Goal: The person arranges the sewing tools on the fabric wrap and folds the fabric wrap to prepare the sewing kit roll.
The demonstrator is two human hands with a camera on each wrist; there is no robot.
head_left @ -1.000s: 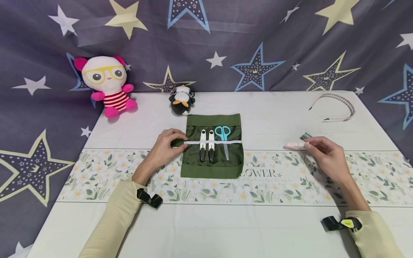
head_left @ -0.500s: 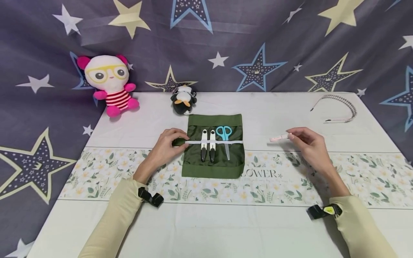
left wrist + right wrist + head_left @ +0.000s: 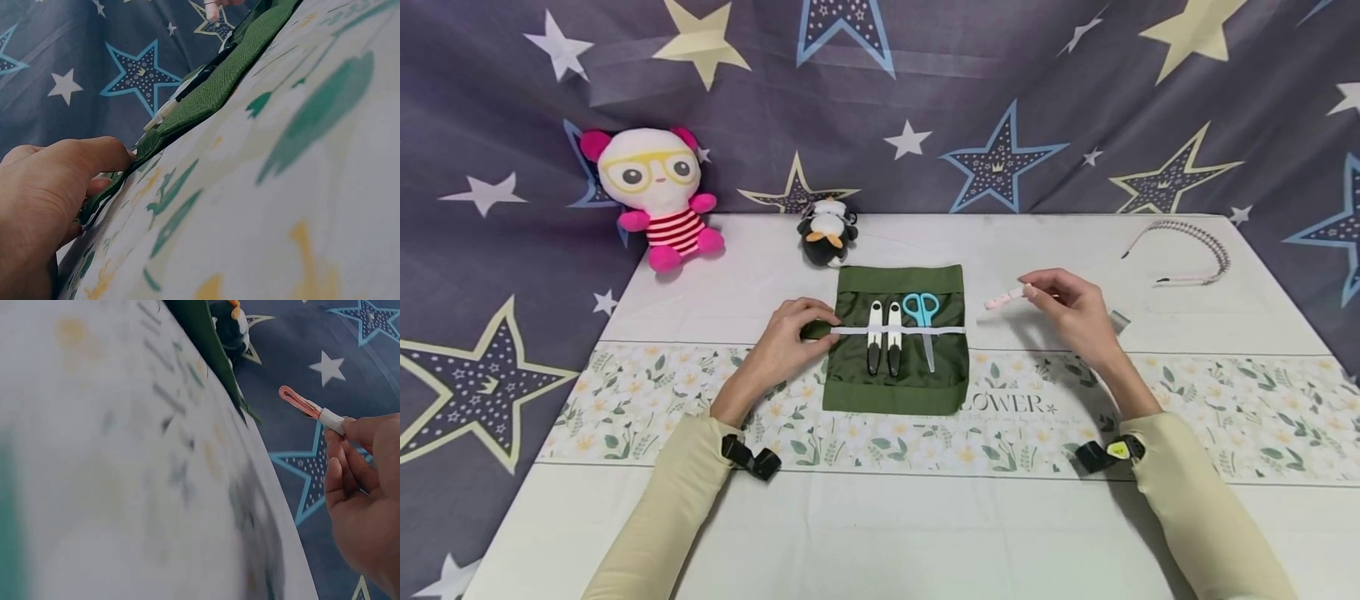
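Pinching the cloth (image 3: 895,401) at left with left hand (image 3: 790,333), likely to steady it. Holding the strip (image 3: 1003,297) by its right end with right hand (image 3: 1071,310).

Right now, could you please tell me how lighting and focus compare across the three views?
Head view: bright, mostly sharp, a soft shadow beneath the right hand; left wrist view: dimmer, the floral table cover softening toward the bottom; right wrist view: also dim, the nearby table cover heavily blurred, the folded pink strip clearer.
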